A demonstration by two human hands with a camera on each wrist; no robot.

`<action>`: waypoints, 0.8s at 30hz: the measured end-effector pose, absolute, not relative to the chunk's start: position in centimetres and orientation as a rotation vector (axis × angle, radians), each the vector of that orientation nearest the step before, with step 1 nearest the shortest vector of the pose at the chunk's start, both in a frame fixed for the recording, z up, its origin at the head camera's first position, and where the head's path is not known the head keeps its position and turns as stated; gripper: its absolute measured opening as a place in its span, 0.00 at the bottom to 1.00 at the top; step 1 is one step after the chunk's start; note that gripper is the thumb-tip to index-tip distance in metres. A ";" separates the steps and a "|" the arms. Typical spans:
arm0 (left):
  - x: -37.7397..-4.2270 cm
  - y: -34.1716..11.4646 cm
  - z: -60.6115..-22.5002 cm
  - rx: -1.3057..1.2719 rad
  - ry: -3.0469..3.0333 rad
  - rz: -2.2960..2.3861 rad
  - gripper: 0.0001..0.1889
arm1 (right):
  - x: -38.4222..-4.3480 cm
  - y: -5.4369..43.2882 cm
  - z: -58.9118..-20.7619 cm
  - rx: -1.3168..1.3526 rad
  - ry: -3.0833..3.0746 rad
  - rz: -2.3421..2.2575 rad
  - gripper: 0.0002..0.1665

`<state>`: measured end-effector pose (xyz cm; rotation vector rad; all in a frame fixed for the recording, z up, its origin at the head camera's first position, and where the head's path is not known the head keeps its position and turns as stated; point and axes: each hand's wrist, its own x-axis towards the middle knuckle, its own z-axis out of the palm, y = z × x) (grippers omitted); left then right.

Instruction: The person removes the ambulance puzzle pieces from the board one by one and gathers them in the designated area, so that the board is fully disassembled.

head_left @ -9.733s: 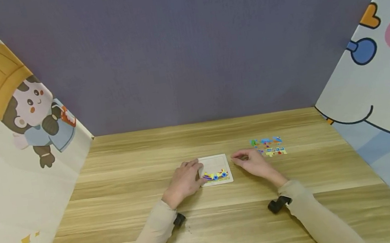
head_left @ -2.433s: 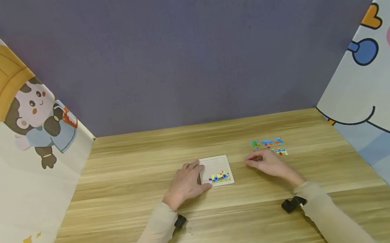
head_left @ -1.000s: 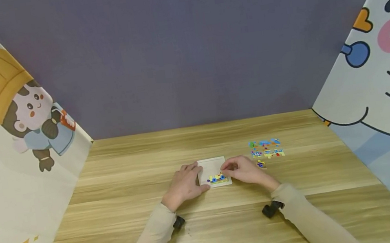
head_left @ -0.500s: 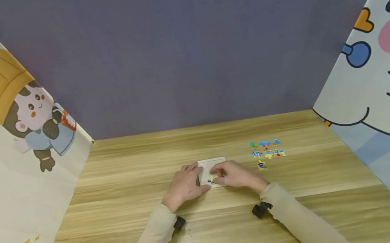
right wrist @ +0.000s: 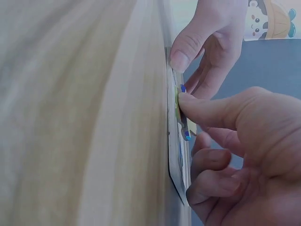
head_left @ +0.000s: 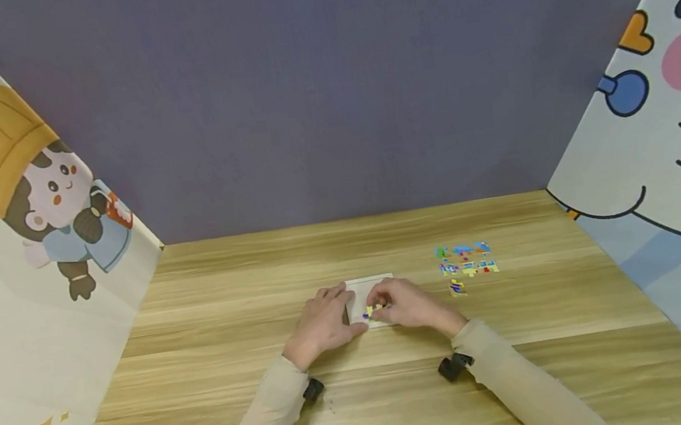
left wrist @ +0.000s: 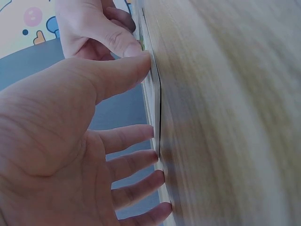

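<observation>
A small square white puzzle tray [head_left: 354, 289] lies flat on the wooden table. My left hand [head_left: 322, 321] rests at its left side, fingers spread, with the thumb at the near edge. In the left wrist view those fingers [left wrist: 134, 162] are nearly straight against the tray's side. My right hand [head_left: 409, 304] is over the near part of the tray. Between thumb and index finger it pinches a puzzle piece [right wrist: 184, 123], seen edge-on and standing off the tray in the right wrist view. Yellow and blue printing shows on it; the hand covers the near right of the tray.
Several loose puzzle pieces [head_left: 466, 260] lie in two rows right of the tray. A single yellow and purple piece [head_left: 457, 288] sits nearer, below those rows. A dark wall panel [head_left: 338, 98] closes off the table's far edge, with printed panels at both sides.
My right hand has come left from the loose pieces onto the tray, where it now pinches a piece. A yellow and purple piece now lies below the rows. The left hand stays at the tray.
</observation>
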<state>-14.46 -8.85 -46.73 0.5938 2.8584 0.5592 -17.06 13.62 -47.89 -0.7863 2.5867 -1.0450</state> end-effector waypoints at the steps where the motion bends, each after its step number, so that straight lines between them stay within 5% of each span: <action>1: -14.5 -8.8 -46.7 0.595 2.860 0.556 0.38 | -17.1 13.7 -47.9 -0.787 2.587 -1.059 0.09; 24: -14.5 -8.8 -46.7 0.568 2.849 0.572 0.38 | -17.8 16.6 -48.2 -0.590 2.513 -1.308 0.11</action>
